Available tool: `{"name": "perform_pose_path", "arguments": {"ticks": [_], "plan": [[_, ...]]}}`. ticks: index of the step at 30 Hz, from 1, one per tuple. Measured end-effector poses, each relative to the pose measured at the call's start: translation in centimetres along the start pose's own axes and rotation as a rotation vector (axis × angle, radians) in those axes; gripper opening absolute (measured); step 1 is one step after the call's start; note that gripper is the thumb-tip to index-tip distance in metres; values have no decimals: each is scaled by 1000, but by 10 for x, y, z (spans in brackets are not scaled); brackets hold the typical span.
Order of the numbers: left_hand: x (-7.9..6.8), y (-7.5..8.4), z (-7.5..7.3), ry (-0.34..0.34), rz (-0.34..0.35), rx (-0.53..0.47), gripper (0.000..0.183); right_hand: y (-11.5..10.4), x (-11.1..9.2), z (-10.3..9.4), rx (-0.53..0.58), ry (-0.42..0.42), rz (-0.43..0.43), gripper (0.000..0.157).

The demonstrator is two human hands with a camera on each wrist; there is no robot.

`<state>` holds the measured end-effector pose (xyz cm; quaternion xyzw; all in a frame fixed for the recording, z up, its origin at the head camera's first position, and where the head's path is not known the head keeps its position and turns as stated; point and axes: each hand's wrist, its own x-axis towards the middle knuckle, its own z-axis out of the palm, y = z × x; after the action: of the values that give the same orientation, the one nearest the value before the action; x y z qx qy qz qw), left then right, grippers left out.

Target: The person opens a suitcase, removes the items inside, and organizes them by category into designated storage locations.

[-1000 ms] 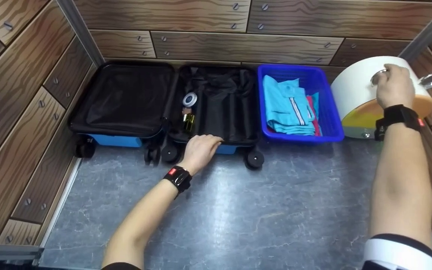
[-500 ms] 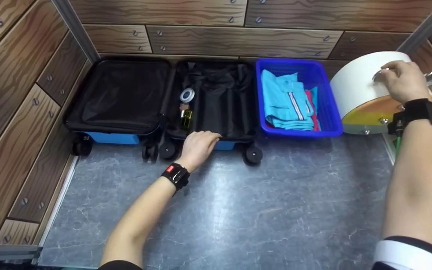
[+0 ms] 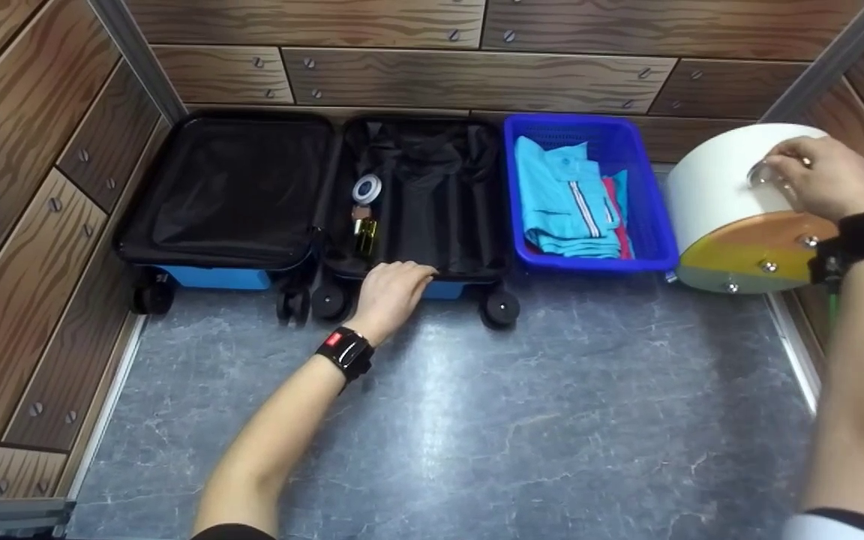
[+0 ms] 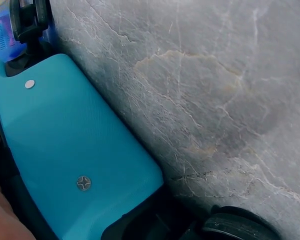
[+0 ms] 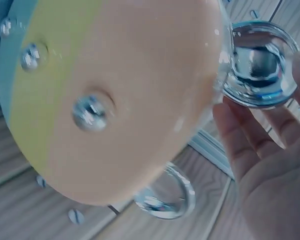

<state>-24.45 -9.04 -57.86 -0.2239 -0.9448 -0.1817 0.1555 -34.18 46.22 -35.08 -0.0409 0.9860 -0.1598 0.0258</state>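
My left hand grips the near rim of an open black-lined suitcase, its fingers bent over the edge. In the left wrist view, part of that hand lies against the black rim beside the blue shell. At the right, my right hand holds a shiny silver ring handle on a white-sided, drum-like round object. Its flat face has orange, yellow and grey-green bands with silver studs. A second silver ring shows farther round its side.
Inside the suitcase lie a round white tin and a small yellow-gold item. The other suitcase half is at left. Between suitcase and drum-like object stands a blue basket with folded turquoise clothing. Wood-patterned walls enclose the floor.
My right hand has shifted right, and the drum-like object has come slightly right and nearer, showing more of its banded face. My left hand stays at the suitcase rim.
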Motion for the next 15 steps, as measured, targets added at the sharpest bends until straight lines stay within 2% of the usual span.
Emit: {"name": "perform_pose_path", "arguments": {"ticks": [8, 15], "plan": [[-3, 1, 2, 1, -10, -4, 26, -6, -26, -14, -113, -150, 16, 62], [-2, 3, 1, 25, 3, -28, 25, -18, -46, -24, -175, -210, 13, 60]]}}
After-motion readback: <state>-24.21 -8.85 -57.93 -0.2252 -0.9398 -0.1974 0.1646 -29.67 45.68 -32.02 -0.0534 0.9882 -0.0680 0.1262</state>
